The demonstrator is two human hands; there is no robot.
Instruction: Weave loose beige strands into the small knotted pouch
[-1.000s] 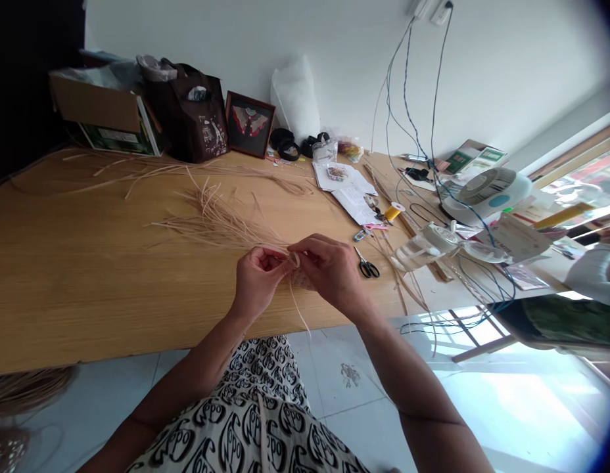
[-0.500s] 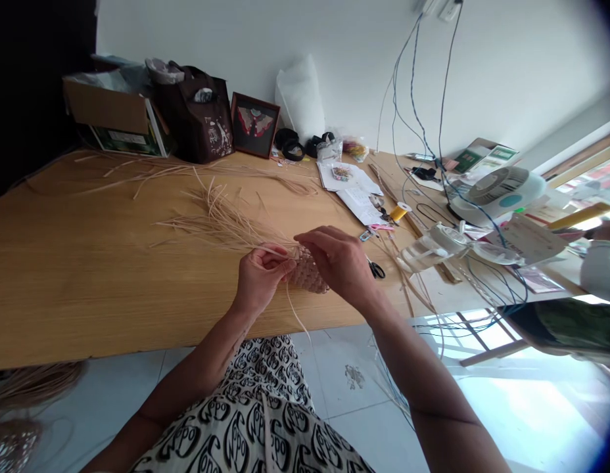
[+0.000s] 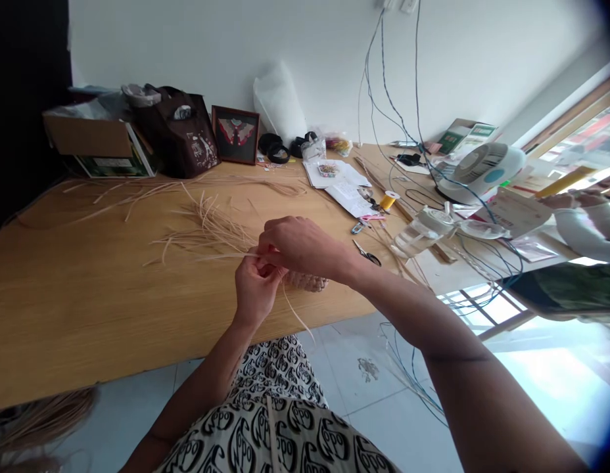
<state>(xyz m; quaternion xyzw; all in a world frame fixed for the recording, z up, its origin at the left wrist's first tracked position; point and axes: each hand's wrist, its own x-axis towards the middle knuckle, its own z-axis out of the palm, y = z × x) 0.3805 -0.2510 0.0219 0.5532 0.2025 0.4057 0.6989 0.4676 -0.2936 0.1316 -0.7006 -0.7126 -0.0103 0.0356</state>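
Note:
On the table near its front edge lies a small woven piece [image 3: 309, 282] of pale strips, partly covered by my right hand. Loose strips [image 3: 216, 220] fan out from it to the upper left, and one thin strip [image 3: 296, 314] hangs down over the table edge. My left hand [image 3: 256, 286] is closed at the left end of the weave, thumb and fingers pinching a strip. Reaching across above it, my right hand [image 3: 305, 244] has its fingers closed at the same spot, close to the left fingertips. What exactly the right fingers grip is hidden.
Scissors [image 3: 368, 254], a yellow thread spool [image 3: 388, 200], papers [image 3: 348, 197] and a clear bottle [image 3: 421, 233] lie to the right. Behind stand a framed moth picture [image 3: 234, 136], a dark bag [image 3: 179, 135] and a box [image 3: 95, 141]. Another person's sleeved arm [image 3: 588, 226] shows at far right.
My right hand has moved left from over the weave to my left fingertips, uncovering the scissors. My left hand stays pinched at the strips. The camera view has shifted slightly.

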